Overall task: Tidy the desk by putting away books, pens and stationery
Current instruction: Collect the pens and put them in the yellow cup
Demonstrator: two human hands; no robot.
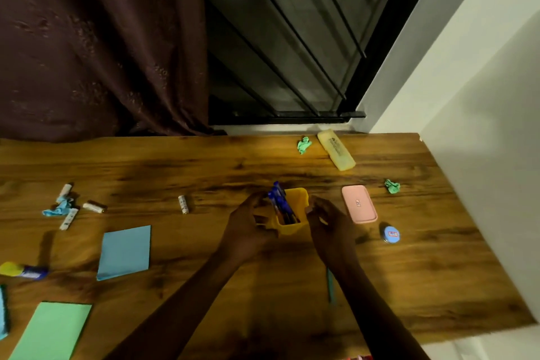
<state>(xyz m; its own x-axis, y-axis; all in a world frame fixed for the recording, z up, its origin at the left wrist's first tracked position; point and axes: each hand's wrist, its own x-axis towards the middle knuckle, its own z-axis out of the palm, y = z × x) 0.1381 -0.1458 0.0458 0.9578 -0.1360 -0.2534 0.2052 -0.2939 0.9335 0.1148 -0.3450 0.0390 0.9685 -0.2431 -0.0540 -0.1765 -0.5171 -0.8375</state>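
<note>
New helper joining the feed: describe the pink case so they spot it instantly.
On the wooden desk, look just right of the yellow pen holder between the two hands. The pink case lies flat there. It is pink and rounded, unlike the pale yellow case farther back.

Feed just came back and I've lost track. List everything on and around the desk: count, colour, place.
pen holder: one, yellow, desk centre, between both hands
pens: several, blue, standing in the holder
batteries: four, white, left half of the desk
crumpled paper: two green on the right, one blue on the left
cases: one pale yellow at the back, one pink right of the holder
round tin: one, blue, near the pink case
paper sheets: one blue, one green, front left
glue stick: one, yellow cap, left edge
curtain: dark, behind the desk
left hand, right hand: either side of the holder
</note>
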